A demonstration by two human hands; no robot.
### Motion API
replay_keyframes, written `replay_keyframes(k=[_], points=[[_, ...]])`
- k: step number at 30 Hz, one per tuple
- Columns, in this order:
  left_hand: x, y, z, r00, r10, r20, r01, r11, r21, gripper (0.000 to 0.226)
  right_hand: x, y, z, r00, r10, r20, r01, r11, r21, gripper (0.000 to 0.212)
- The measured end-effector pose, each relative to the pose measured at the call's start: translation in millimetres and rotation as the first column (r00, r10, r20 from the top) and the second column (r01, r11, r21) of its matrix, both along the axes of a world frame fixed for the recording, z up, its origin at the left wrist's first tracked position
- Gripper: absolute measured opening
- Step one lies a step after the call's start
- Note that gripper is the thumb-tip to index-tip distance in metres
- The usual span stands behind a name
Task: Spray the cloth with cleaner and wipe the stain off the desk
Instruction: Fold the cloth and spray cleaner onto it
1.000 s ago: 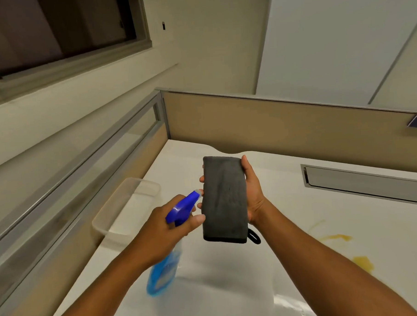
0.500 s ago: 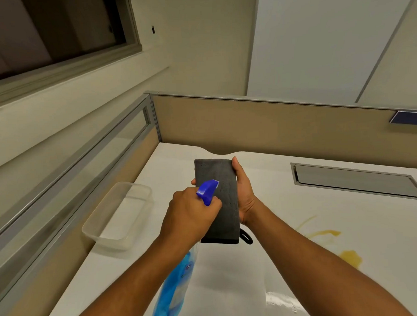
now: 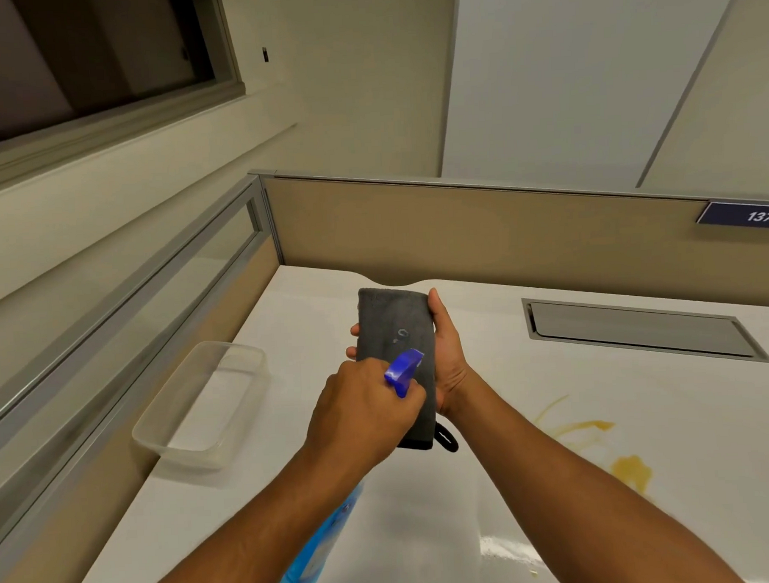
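Observation:
My right hand (image 3: 448,359) holds a folded dark grey cloth (image 3: 395,326) upright above the white desk (image 3: 558,482). A small wet spot shows on the cloth's face. My left hand (image 3: 361,413) grips a blue spray bottle (image 3: 323,540) by its neck, fingers on the trigger. Its blue nozzle (image 3: 404,369) points at the cloth from a few centimetres away. A yellow stain (image 3: 630,468) with streaks lies on the desk to the right of my right forearm.
A clear plastic tub (image 3: 203,409) stands on the desk at the left. A grey recessed cable tray (image 3: 640,328) sits at the back right. Tan partition panels (image 3: 459,230) close the desk at the back and left.
My left hand has brought the spray nozzle in front of the cloth's lower part. A wet spot has appeared on the cloth. The head view has shifted left.

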State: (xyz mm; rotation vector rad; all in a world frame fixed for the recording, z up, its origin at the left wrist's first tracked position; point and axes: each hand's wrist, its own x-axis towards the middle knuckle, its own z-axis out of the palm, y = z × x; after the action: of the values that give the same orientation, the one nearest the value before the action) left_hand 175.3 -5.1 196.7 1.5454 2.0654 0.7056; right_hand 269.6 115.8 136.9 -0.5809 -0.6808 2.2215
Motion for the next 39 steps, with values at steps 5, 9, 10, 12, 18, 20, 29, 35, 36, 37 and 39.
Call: replay_keyframes(k=[5,9,10,12,18,20,29,35,36,37,39], points=[[-14.1,-9.4,-8.3,0.998,0.015,0.068,-0.020,0.998,0.065,0.021,14.0,4.7,3.8,0.998,0.022,-0.065,-0.020,0.999,0.025,0.098],[-26.1,-12.8,-16.6,0.995,0.044,0.094,-0.053,0.994,0.099,0.019,13.2,3.1,10.8,0.990,0.047,-0.132,-0.044,0.999,0.022,0.098],[-27.6,-13.8,-18.8,0.994,0.045,0.103,-0.056,0.993,0.107,0.019,11.9,1.6,13.0,0.988,0.053,-0.145,-0.053,0.999,0.010,0.098],[-29.8,-17.3,-22.9,0.990,0.040,0.138,-0.060,0.988,0.143,0.017,8.4,-1.6,16.2,0.986,0.062,-0.158,-0.063,0.998,-0.001,0.099],[-54.8,-40.2,-29.4,0.972,0.033,0.233,-0.100,0.954,0.282,0.022,-2.2,-7.7,14.9,0.983,0.062,-0.170,-0.064,0.998,-0.005,0.091],[-70.0,-50.0,-30.1,0.967,0.041,0.253,-0.130,0.929,0.346,0.025,-5.2,-12.6,11.7,0.975,0.087,-0.203,-0.096,0.995,-0.036,0.091],[-167.4,-85.7,-46.5,0.889,0.339,0.308,-0.450,0.773,0.448,0.023,-20.9,-33.4,-0.4,0.977,0.143,-0.160,-0.161,0.981,-0.109,0.091],[-218.0,-90.2,-63.8,0.841,0.427,0.333,-0.536,0.747,0.394,0.028,-27.1,-39.3,-7.9,0.979,0.169,-0.114,-0.183,0.976,-0.118,0.090],[-222.7,-90.5,-65.6,0.840,0.430,0.330,-0.536,0.748,0.391,0.028,-27.2,-40.5,-8.3,0.977,0.177,-0.114,-0.191,0.974,-0.121,0.090],[-226.3,-90.6,-67.4,0.842,0.432,0.324,-0.535,0.746,0.396,0.028,-27.4,-41.4,-8.7,0.977,0.182,-0.114,-0.196,0.973,-0.123,0.091],[-230.5,-90.3,-70.6,0.844,0.426,0.326,-0.532,0.747,0.400,0.028,-26.9,-42.9,-10.0,0.977,0.183,-0.106,-0.195,0.972,-0.128,0.091]])
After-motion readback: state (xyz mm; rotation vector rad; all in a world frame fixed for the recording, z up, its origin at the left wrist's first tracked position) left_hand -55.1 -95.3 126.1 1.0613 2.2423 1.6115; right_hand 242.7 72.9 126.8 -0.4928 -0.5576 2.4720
